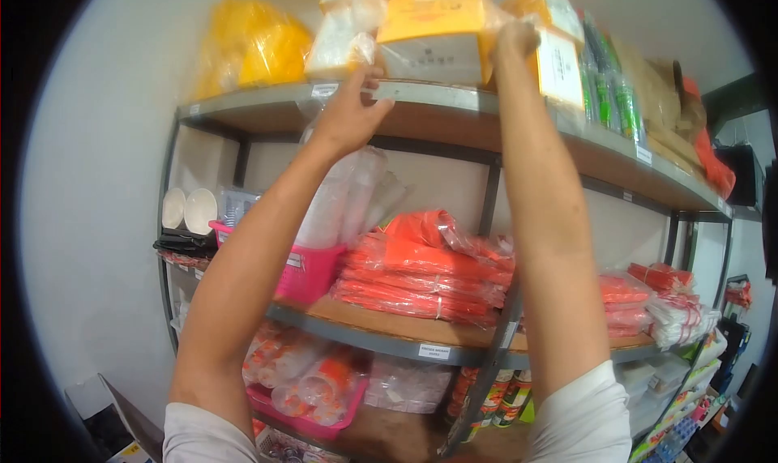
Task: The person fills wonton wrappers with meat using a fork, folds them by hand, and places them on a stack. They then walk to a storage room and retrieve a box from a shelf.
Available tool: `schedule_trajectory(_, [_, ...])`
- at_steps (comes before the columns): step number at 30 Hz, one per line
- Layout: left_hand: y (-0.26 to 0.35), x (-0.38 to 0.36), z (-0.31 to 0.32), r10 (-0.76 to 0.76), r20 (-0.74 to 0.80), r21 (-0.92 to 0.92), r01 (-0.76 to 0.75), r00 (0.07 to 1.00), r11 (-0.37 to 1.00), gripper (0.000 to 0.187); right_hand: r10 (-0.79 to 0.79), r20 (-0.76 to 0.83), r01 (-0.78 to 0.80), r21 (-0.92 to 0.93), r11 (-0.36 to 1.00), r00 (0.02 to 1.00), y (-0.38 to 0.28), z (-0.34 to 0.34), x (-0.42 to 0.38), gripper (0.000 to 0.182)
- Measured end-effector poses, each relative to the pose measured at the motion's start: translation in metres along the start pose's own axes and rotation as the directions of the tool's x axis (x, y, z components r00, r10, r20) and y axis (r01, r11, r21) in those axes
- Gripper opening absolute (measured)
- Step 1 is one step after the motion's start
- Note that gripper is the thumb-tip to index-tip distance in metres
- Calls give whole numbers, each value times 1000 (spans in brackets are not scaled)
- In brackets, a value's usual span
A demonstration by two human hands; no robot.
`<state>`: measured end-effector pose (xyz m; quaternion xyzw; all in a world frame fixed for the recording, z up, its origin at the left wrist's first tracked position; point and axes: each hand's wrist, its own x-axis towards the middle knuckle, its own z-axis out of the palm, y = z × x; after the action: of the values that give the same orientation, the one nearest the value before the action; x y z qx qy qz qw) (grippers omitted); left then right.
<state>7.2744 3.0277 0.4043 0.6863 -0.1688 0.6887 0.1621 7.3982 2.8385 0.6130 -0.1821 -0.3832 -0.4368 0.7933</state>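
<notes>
Both my arms reach up to the top shelf. My left hand (pixel 354 110) is open, fingers apart, just in front of the shelf's edge and below a plastic-wrapped white pack (pixel 344 38). Nothing shows in it. At the right end of a yellow-and-white box (pixel 431 56) in clear plastic, my right hand (pixel 517 40) is raised with its fingers curled. Blur and the hand itself hide what they grip, if anything. Right beside that hand stands another yellow-and-white box (pixel 559 66).
Yellow bags (pixel 255 46) lie at the top left, green packs (pixel 624 106) at the right. Below are stacked red plastic packs (pixel 421 273), a pink basket (pixel 312 277) with clear plastic goods, and a lower pink basket (pixel 352 410). A metal post (pixel 486 374) divides the shelves.
</notes>
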Motion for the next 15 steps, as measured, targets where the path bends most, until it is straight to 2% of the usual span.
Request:
schedule_trajectory(1, [-3,10,5,14,-16,-12,-14,1000,1000,50,36,-41,-31,109,994,999,-4,3,9,27])
schedule_trajectory(3, [-3,26,11,1,-73,-55,-5,997,998,56,139,0,-132,300,945,990,-35,14,23,20])
schedule_trajectory(4, [-5,33,13,-14,-124,-93,2,992,996,62,141,0,-134,293,947,990,-47,15,20,20])
schedule_trajectory(5, [-9,40,15,-22,-117,-100,11,993,995,62,91,20,-93,153,984,996,-55,11,16,46])
schedule_trajectory(6, [-13,48,16,-55,-242,-154,17,969,988,67,43,52,-44,14,999,998,-59,6,8,74])
schedule_trajectory(7, [-15,52,16,-91,-366,-208,14,926,978,73,41,55,-42,8,999,998,-58,0,-4,74])
schedule_trajectory(8, [-14,53,15,-171,-362,-332,45,916,942,77,65,60,-73,139,988,996,-54,-10,-19,47])
schedule_trajectory(9, [-13,54,14,-174,-358,-337,47,917,940,77,86,66,-101,270,958,994,-53,-18,-32,22])
schedule_trajectory(10, [-15,56,13,-229,-303,-411,90,925,907,76,85,64,-99,266,959,994,-44,-24,-36,22])
schedule_trajectory(11, [-20,59,14,-278,-242,-480,134,929,867,74,-12,62,-2,232,973,998,-27,-31,-40,25])
schedule_trajectory(12, [-27,61,17,-280,-238,-481,138,930,866,74,-108,63,94,195,976,992,-10,-38,-43,29])
schedule_trajectory(13, [-38,63,23,-230,-199,-391,138,953,910,76,-106,60,92,190,977,993,6,-43,-51,29])
schedule_trajectory(14, [-42,65,28,-178,-152,-297,127,972,947,77,-347,76,355,-160,921,935,20,-44,-62,30])
schedule_trajectory(15, [-47,67,32,-176,-147,-296,127,973,947,77,-541,178,554,-474,685,822,32,-42,-69,31])
